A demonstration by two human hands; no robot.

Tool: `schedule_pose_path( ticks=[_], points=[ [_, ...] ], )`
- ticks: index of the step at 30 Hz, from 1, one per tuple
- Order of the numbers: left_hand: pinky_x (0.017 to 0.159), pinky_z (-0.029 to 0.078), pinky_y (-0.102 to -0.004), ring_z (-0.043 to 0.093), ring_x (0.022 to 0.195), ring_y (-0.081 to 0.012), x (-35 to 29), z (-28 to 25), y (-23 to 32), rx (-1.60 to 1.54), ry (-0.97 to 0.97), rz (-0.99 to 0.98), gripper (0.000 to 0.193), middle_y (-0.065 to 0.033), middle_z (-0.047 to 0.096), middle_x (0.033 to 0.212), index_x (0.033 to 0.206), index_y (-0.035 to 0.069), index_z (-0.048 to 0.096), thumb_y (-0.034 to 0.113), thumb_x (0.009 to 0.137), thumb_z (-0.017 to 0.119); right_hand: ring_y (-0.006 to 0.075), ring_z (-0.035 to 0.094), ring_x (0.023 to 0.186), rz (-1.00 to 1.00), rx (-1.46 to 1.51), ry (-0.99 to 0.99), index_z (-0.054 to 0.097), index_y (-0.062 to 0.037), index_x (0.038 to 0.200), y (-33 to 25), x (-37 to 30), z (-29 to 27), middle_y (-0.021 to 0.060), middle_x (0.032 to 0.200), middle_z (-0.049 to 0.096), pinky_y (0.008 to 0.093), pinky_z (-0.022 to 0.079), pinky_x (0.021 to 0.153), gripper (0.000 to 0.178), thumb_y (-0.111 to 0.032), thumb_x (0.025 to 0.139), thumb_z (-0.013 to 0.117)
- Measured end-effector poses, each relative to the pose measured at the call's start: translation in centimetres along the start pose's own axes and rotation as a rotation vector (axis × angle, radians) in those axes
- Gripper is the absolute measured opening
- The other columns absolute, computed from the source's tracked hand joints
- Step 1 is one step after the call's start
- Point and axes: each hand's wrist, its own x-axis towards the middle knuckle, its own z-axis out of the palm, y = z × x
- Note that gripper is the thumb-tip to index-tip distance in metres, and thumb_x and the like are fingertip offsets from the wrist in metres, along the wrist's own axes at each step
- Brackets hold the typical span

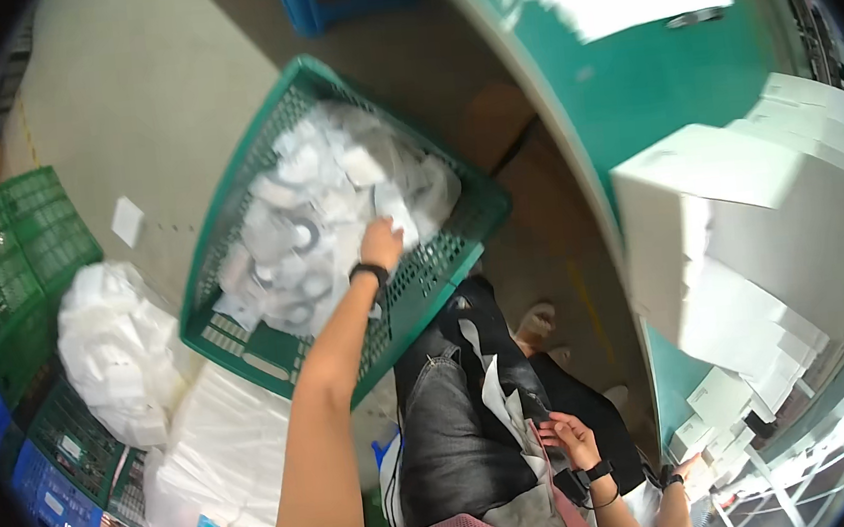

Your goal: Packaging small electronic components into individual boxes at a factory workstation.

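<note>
My left hand (383,244) reaches into a green plastic basket (202,251). Its fingers are closed at the edge of a flat white packet (395,206). Around it lies a heap of clear and white plastic bags (284,230), some with grey ring-shaped items inside that I cannot make out exactly. Over my lap, next to a pink strap (568,517), is my right hand (572,439). Its fingers are loosely bent and slightly apart, with nothing visible in them. Both wrists wear a black band.
A green table (578,99) curves along the right, bearing stacked white boxes (705,168). Another person's hand (693,469) shows at lower right. Left of the basket are stuffed white bags (113,346), green crates (24,248) and a blue crate (52,507). A blue stool (309,7) stands beyond.
</note>
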Motion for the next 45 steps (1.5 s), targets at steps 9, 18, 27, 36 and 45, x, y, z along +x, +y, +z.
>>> schedule_pose_path(
  ticks=[9, 18, 27, 36, 45],
  points=[
    [0.085, 0.039, -0.0434, 0.048, 0.094, -0.0309, -19.7, -18.6, 17.8, 0.565, -0.290, 0.560, 0.013, -0.0102, 0.058, 0.092, 0.079, 0.006, 0.066, 0.014, 0.075, 0.057, 0.0251, 0.061, 0.097, -0.601, -0.706, -0.095, 0.048, -0.0008, 0.122, -11.4, -8.1, 5.9, 0.0142, 0.107, 0.061, 0.0297, 0.047, 0.086, 0.049, -0.004, 0.075, 0.062],
    [0.082, 0.039, -0.0379, 0.046, 0.093, -0.0299, -30.3, -27.5, 41.3, 0.262, -0.715, 1.196, 0.014, -0.0104, 0.051, 0.094, 0.082, 0.002, 0.053, 0.016, 0.080, 0.057, 0.0367, 0.028, 0.130, -1.404, -1.044, -0.030, 0.040, -0.0040, 0.130, -17.2, -18.6, 6.0, 0.0130, 0.141, 0.033, 0.0470, 0.028, 0.105, 0.074, -0.001, 0.060, 0.062],
    [0.079, 0.040, -0.0284, 0.049, 0.088, -0.0189, -32.4, -22.5, 53.0, -0.063, -1.260, 0.958, 0.020, -0.0077, 0.051, 0.094, 0.096, -0.001, 0.056, 0.018, 0.089, 0.054, 0.0253, 0.060, 0.094, -1.192, -0.457, -0.080, 0.053, -0.0055, 0.111, -13.8, -25.9, -3.9, 0.0108, 0.101, 0.059, 0.0320, 0.049, 0.079, 0.057, -0.020, 0.062, 0.080],
    [0.082, 0.040, -0.0215, 0.049, 0.090, -0.0063, -31.0, -9.9, 53.2, -0.251, -1.442, 0.359, 0.032, -0.0001, 0.056, 0.099, 0.115, 0.003, 0.052, 0.027, 0.095, 0.050, 0.0178, 0.053, 0.107, -1.026, 0.633, -0.157, 0.043, -0.0034, 0.124, -2.9, -20.8, -8.6, 0.0092, 0.117, 0.054, 0.0324, 0.042, 0.095, 0.062, 0.002, 0.071, 0.074],
    [0.099, 0.032, -0.0299, 0.044, 0.117, -0.0148, -32.0, -5.6, 50.8, -0.464, -1.641, -0.267, 0.058, -0.0061, 0.047, 0.129, 0.138, 0.006, 0.035, 0.044, 0.094, 0.043, 0.0202, 0.052, 0.111, -0.789, 1.340, -0.203, 0.037, -0.0093, 0.132, 2.0, -18.1, -8.3, 0.0050, 0.124, 0.049, 0.0399, 0.045, 0.092, 0.050, -0.014, 0.087, 0.060]
  ],
)
